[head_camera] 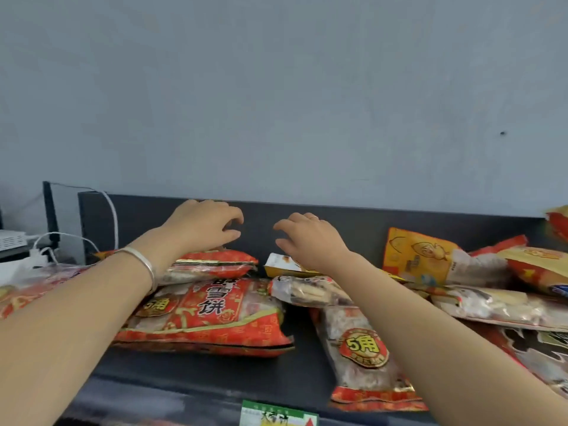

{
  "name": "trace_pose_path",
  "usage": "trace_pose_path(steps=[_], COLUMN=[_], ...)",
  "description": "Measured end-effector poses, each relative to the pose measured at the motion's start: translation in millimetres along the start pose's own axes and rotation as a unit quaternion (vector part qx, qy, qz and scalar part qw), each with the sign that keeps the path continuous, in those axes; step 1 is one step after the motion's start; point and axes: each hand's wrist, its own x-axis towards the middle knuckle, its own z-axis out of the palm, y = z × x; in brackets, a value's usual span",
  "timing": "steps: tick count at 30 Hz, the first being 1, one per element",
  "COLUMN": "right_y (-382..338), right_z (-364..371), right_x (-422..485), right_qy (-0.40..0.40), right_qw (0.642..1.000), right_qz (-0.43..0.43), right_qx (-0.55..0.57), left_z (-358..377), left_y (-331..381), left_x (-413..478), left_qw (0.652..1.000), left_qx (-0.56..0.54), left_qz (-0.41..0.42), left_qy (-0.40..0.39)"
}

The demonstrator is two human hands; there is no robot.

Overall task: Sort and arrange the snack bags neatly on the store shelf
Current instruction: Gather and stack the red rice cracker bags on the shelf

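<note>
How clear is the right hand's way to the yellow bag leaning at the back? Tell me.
Probably yes: the right hand hovers empty, and only bare back panel lies between it and the yellow bag.

Red-and-gold snack bags (203, 315), a yellow bag (415, 256), dark grey shelf (190, 373), pale blue-grey wall (276, 103).

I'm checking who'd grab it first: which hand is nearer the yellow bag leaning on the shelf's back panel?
Right. The right hand hovers left of the yellow bag, apart from it; the left hand is farther left, above the top red bag.
</note>
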Motion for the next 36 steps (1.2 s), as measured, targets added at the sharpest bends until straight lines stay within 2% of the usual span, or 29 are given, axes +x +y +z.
trace_pose_path(steps=[7,14,22,28,30,36], right_y=[-69.9,-116.3,-136.3,-143.6,-144.9,-144.6], right_z=[21.5,38.2,54.1,71.2,75.1,76.0], right_x=[67.9,119.6,156.1,173.8,174.3,176.5], right_qy=[-0.023,-0.069,-0.175,-0.222,-0.209,-0.082], right_qw=[0.999,0.994,0.981,0.972,0.977,0.997], right_qz=[-0.018,-0.007,0.017,0.031,0.021,0.006], right_qx=[0.041,0.086,0.082,0.066,0.043,-0.006], left_z=[20.2,57.7,101.7,114.8,114.9,101.8], left_y=[-106.4,-170.8,-200.0,-211.5,-214.2,-215.1], left_x=[-18.8,-15.5,-1.6,0.3,0.6,-2.8], left_qw=[0.997,0.990,0.982,0.979,0.976,0.970], left_qx=[-0.031,-0.081,-0.118,-0.149,-0.165,-0.206], left_qz=[-0.051,-0.053,-0.023,-0.028,-0.035,-0.043], left_qy=[-0.053,-0.102,-0.144,-0.138,-0.135,-0.119])
